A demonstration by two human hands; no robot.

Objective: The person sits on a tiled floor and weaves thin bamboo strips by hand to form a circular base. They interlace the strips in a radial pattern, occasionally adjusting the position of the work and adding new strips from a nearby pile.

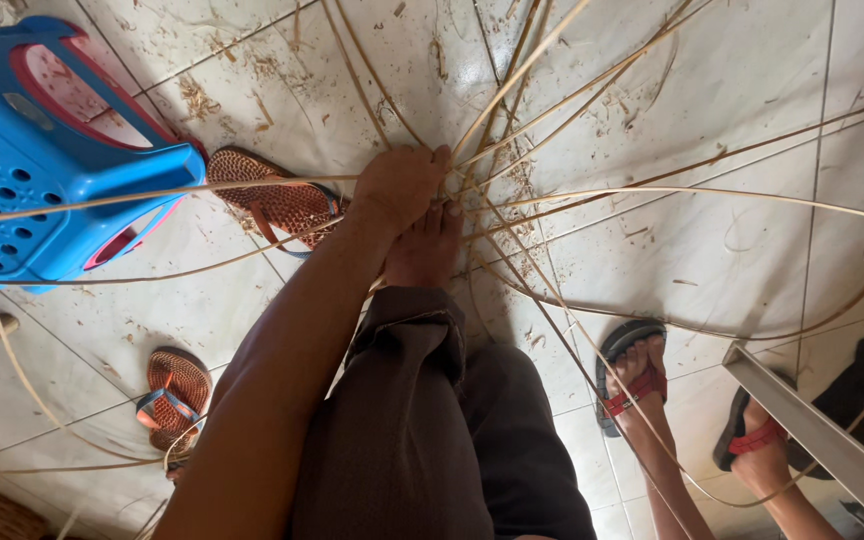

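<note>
My left hand (400, 185) reaches down to the tiled floor and is closed on a bundle of long thin rattan strips (512, 85) at the spot where they cross. The strips fan out from there in all directions, some arching up over the floor. My bare foot (424, 248) rests on the crossing point just below the hand, with my leg in brown trousers (422, 420) behind it. My right hand is out of view.
A blue plastic stool (22, 150) lies on its side at upper left. Two brown sandals (277, 198) (174, 395) lie on the floor. Another person's feet in black sandals with red straps (637, 385) stand at lower right, beside a grey metal bar (812, 425). Shavings litter the tiles.
</note>
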